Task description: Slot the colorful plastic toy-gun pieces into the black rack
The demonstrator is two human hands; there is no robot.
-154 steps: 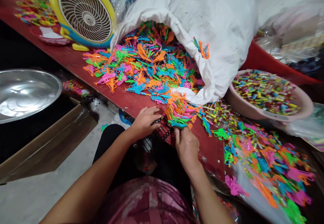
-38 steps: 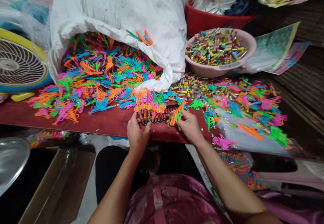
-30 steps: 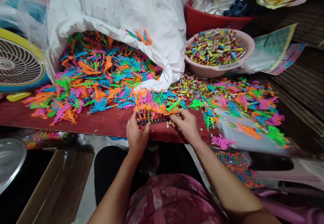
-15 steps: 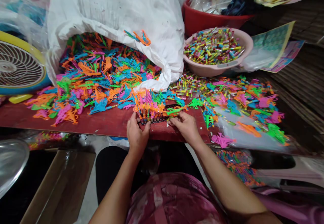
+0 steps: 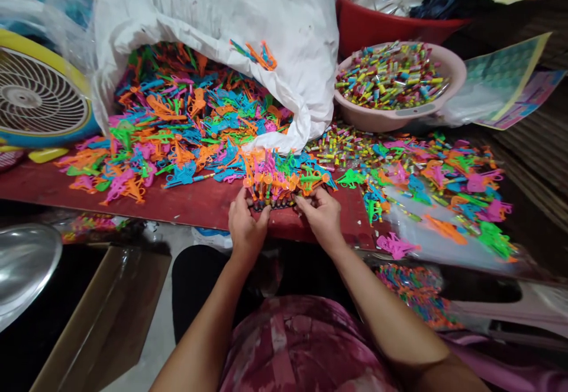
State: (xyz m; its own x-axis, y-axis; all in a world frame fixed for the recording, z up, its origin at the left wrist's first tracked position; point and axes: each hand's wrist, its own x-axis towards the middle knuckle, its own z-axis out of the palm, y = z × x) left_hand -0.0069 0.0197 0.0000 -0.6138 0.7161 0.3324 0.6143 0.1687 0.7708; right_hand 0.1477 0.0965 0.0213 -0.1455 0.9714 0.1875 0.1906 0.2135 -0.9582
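Note:
A dark rack (image 5: pixel 279 204) with a row of holes lies on the red table near its front edge. Small tubes topped with orange and pink plastic toys (image 5: pixel 268 182) stand upright in it, crowded toward the left and middle. My left hand (image 5: pixel 246 222) is closed around the rack's left end, thumb along the front. At the right end, my right hand (image 5: pixel 323 217) has thumb and fingertips pinched together against the rack; what lies between them is too small and covered to name. Orange and green toys (image 5: pixel 317 180) lean just beyond those fingers.
A white sack (image 5: pixel 213 7) spills bright plastic toys (image 5: pixel 177 126) across the red table (image 5: pixel 195 206). A pink basin (image 5: pixel 452 81) holds small wrapped tubes; more lie below it. A fan (image 5: pixel 39 93) stands left. Toys cover a clear plastic sheet (image 5: pixel 399 203) at right.
The view has shifted, so the table sits slightly further right and higher. My right hand has moved a little closer to my left along the rack. The left hand keeps its hold.

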